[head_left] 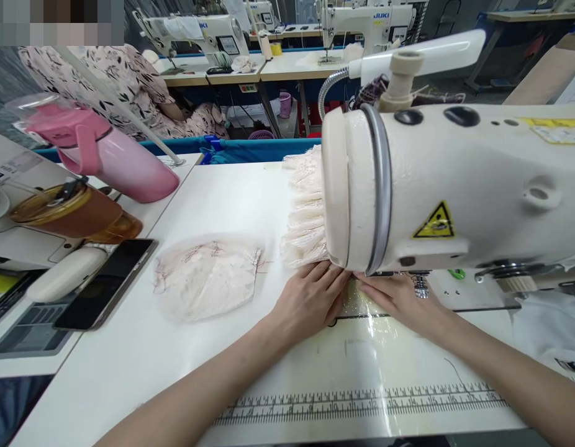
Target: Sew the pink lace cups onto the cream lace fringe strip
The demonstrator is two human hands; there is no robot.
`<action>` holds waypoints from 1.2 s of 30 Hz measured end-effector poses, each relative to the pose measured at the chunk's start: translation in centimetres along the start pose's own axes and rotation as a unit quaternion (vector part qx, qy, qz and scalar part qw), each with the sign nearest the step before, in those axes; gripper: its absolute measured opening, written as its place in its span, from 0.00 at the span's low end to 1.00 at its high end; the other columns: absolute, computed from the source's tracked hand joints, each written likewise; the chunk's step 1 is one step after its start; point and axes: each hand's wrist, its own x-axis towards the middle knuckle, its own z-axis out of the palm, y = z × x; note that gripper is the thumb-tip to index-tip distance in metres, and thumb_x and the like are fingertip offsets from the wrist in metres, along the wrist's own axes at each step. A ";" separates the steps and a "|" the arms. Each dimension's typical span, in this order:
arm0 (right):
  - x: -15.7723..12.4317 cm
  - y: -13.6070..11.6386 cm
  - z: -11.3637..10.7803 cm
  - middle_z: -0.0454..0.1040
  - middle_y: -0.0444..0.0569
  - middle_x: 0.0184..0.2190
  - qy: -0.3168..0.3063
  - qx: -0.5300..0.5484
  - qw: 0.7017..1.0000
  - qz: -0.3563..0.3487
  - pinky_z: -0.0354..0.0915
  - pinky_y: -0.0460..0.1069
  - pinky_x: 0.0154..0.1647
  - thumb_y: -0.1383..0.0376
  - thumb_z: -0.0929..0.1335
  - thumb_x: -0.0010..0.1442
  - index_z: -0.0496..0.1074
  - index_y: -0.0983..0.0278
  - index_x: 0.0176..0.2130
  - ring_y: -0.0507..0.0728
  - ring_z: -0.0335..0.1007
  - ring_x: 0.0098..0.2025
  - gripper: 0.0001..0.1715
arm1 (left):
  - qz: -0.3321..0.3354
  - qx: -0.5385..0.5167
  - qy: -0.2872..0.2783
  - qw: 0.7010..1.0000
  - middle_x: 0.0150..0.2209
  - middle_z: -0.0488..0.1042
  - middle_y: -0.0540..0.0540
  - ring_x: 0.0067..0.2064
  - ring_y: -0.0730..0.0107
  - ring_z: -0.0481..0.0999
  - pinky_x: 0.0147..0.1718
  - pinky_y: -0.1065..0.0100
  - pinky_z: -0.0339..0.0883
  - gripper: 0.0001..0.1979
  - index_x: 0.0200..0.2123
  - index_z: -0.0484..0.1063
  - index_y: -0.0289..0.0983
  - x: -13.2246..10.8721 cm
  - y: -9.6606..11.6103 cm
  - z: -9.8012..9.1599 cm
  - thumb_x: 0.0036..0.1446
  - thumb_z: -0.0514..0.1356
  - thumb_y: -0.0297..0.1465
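My left hand (310, 292) lies beside the sewing machine's head (357, 186), fingers stretched out flat against the lower edge of a cream ruffled fabric (303, 211). The fabric runs under the machine head, which hides the rest of it. My right hand (402, 298) reaches in from the right, with its fingers straight and pointing at my left hand. The machine partly covers those fingers, and no grip shows. The needle and presser foot are hidden behind the head. Left of my left hand lies a pale sheer fabric piece (210, 279) with loose reddish threads.
A printed ruler strip (362, 403) runs along the table's front. At left are a phone (108, 282), a white rounded case (66, 273), an amber cup (77, 214) and a pink bottle (115, 155). White cloth (548, 329) lies far right. Another person (115, 93) sits beyond.
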 end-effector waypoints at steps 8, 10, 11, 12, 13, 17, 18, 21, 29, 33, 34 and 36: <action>0.9 -0.8 -1.0 0.79 0.47 0.39 -0.006 0.067 0.997 0.036 0.69 0.50 0.34 0.57 0.62 0.66 0.67 0.55 0.57 0.56 0.76 0.35 0.21 | -0.020 -0.018 -0.017 0.999 0.45 0.77 0.41 0.48 0.59 0.76 0.47 0.60 0.69 0.15 0.47 0.72 0.34 0.2 0.1 -0.3 0.61 0.51 0.29; 1.0 -0.8 -0.9 0.79 0.47 0.39 -0.009 0.079 0.996 0.035 0.70 0.51 0.36 0.57 0.62 0.66 0.67 0.55 0.57 0.56 0.76 0.36 0.21 | -0.027 -0.025 -0.019 0.999 0.44 0.77 0.40 0.48 0.57 0.76 0.46 0.59 0.69 0.15 0.47 0.72 0.34 0.2 0.1 -0.2 0.60 0.51 0.29; 1.0 -0.8 -0.8 0.79 0.48 0.39 -0.011 0.081 0.996 0.037 0.70 0.51 0.37 0.57 0.62 0.66 0.67 0.55 0.57 0.56 0.76 0.37 0.21 | -0.031 -0.025 -0.020 0.999 0.44 0.77 0.40 0.48 0.57 0.76 0.46 0.59 0.69 0.15 0.47 0.72 0.33 0.2 0.1 -0.2 0.60 0.52 0.30; 0.9 -0.7 -0.6 0.79 0.48 0.41 -0.015 0.081 0.996 0.036 0.70 0.52 0.38 0.58 0.62 0.66 0.66 0.55 0.58 0.57 0.76 0.37 0.22 | -0.035 -0.023 -0.022 0.999 0.44 0.77 0.39 0.48 0.56 0.76 0.46 0.58 0.69 0.15 0.47 0.72 0.33 0.2 0.1 -0.2 0.59 0.52 0.30; 0.8 -0.6 -0.3 0.79 0.47 0.42 -0.021 0.081 0.996 0.034 0.71 0.52 0.38 0.58 0.62 0.66 0.66 0.55 0.58 0.57 0.76 0.38 0.22 | -0.038 -0.019 -0.024 0.999 0.44 0.77 0.39 0.48 0.55 0.76 0.46 0.58 0.68 0.16 0.47 0.72 0.33 0.2 0.1 -0.1 0.59 0.52 0.30; 0.6 -0.4 0.2 0.77 0.47 0.45 -0.024 0.066 0.997 0.028 0.71 0.52 0.36 0.59 0.62 0.66 0.65 0.52 0.58 0.57 0.75 0.39 0.22 | -0.038 -0.006 -0.043 0.998 0.46 0.76 0.39 0.49 0.55 0.74 0.46 0.58 0.67 0.16 0.49 0.71 0.33 0.2 0.1 -0.1 0.60 0.51 0.31; 0.6 -0.4 0.2 0.77 0.47 0.44 -0.018 0.058 0.998 0.033 0.70 0.52 0.35 0.58 0.62 0.66 0.66 0.52 0.58 0.58 0.75 0.39 0.22 | -0.038 -0.004 -0.048 0.998 0.47 0.75 0.39 0.49 0.55 0.74 0.47 0.58 0.67 0.17 0.50 0.70 0.33 0.2 0.1 -0.1 0.60 0.51 0.31; 0.7 -0.5 -0.3 0.78 0.50 0.40 -0.007 0.046 0.998 0.051 0.70 0.53 0.34 0.56 0.61 0.66 0.69 0.54 0.55 0.60 0.74 0.40 0.20 | -0.035 0.002 -0.054 0.998 0.49 0.74 0.40 0.50 0.55 0.73 0.48 0.58 0.66 0.17 0.50 0.70 0.34 0.2 0.1 -0.2 0.60 0.52 0.31; 0.1 1.1 -1.6 0.78 0.49 0.40 -0.023 0.107 0.991 0.073 0.70 0.52 0.28 0.57 0.55 0.68 0.72 0.54 0.50 0.59 0.75 0.37 0.21 | -0.043 0.000 -0.041 0.998 0.48 0.75 0.40 0.50 0.55 0.73 0.48 0.57 0.65 0.16 0.49 0.71 0.35 0.2 0.1 -0.3 0.61 0.52 0.32; 0.6 1.2 -1.3 0.78 0.53 0.33 0.021 0.126 0.986 0.110 0.69 0.53 0.24 0.55 0.56 0.68 0.74 0.60 0.45 0.62 0.76 0.35 0.23 | -0.077 0.013 -0.031 0.997 0.45 0.75 0.40 0.50 0.55 0.72 0.47 0.56 0.65 0.15 0.48 0.71 0.35 0.1 0.5 -0.9 0.62 0.53 0.35; 0.6 1.1 -1.1 0.78 0.54 0.32 0.039 0.125 0.985 0.111 0.68 0.53 0.24 0.55 0.56 0.67 0.75 0.61 0.44 0.62 0.76 0.34 0.23 | -0.090 0.016 -0.035 0.995 0.44 0.75 0.40 0.49 0.55 0.72 0.45 0.56 0.66 0.15 0.47 0.71 0.36 0.3 0.5 -1.1 0.63 0.53 0.36; 0.7 1.0 -0.7 0.78 0.54 0.30 0.071 0.125 0.983 0.114 0.68 0.54 0.23 0.56 0.58 0.66 0.75 0.61 0.42 0.63 0.76 0.33 0.20 | -0.124 0.009 -0.049 0.991 0.43 0.75 0.40 0.46 0.55 0.74 0.42 0.57 0.68 0.14 0.44 0.71 0.35 1.0 0.0 -1.6 0.64 0.52 0.37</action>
